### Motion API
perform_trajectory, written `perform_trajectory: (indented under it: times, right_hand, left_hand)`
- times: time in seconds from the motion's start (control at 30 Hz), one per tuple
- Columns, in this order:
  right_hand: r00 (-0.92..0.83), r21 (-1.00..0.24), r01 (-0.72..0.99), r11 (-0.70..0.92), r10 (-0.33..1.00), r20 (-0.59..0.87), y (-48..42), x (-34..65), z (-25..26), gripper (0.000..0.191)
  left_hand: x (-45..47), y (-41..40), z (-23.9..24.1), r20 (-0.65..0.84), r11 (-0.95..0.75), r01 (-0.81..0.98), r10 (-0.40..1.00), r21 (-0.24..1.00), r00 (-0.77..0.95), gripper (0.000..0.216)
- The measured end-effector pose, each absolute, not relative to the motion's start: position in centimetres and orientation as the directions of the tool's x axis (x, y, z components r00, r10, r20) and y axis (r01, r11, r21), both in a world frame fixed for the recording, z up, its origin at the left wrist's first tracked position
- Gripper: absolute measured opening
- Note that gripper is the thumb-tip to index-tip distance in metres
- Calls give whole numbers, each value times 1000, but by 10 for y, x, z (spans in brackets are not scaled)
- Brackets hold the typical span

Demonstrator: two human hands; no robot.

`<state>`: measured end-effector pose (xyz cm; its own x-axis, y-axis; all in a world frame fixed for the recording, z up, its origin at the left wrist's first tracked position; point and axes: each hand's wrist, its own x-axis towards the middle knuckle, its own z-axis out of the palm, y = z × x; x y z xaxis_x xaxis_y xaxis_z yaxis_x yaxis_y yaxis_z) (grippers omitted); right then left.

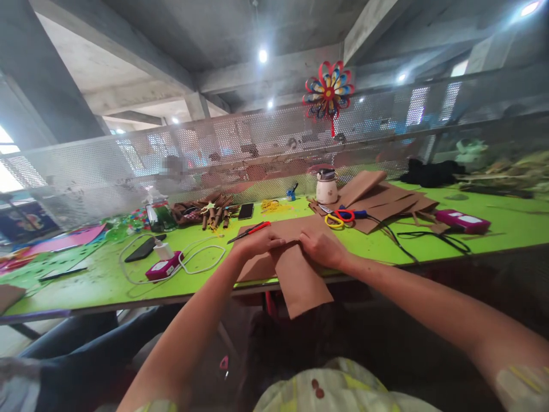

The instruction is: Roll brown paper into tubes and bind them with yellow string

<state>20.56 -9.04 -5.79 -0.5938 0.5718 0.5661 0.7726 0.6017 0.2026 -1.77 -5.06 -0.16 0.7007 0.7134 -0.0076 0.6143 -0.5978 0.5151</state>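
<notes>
Paper strip [302,283], overhanging near table edge [128,305]; I log left hand [259,241], right hand [321,247], fingers pinched on far end; green tabletop [107,290] extends left.

Craft workshop: brown paper [302,283], scissors [258,226], concrete beams [139,48].

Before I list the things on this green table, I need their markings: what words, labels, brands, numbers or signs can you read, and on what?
No text can be read anywhere.
Pale flask: any marks are too small to read.
Purple power blocks: any lettering is too small or blurred.
Brown paper in both hands: no lettering shows.
</notes>
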Motion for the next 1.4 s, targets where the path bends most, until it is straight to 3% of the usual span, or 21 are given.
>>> perform_trajectory:
  times: [0.13,0.23,0.3,0.43,0.57,0.77,0.97,1.4]
  right_hand:
    - [-576,131,775,618,608,546,-97,206,-57,19]
    - [-578,12,736,677,619,532,-99,211,-47,14]
    - [-602,-97,677,729,625,497,-97,214,-35,22]
    - [-730,-365,518,774,622,283,-88,217,-14,32]
    - [-810,-463,428,777,556,185,-80,218,-10,35]
    - [-788,-473,437,765,579,210,-75,217,-16,28]
    - [-765,-344,490,801,584,270,-64,202,-36,24]
    - [-781,-345,503,792,588,211,-54,201,-57,24]
  left_hand:
    - [-17,-57,-7,-10,-573,567,698,592,716,44]
    - [-16,-58,-14,3,-582,535,678,613,735,43]
    - [-15,-59,-16,18,-602,527,668,600,744,42]
    - [-11,-68,-12,60,-679,562,661,472,748,38]
    - [-4,-86,-2,96,-730,606,660,317,745,27]
    - [-5,-97,2,135,-737,631,669,242,730,26]
    - [-21,-71,-23,122,-691,573,679,441,724,27]
    - [-23,-59,-40,78,-615,566,712,550,698,28]
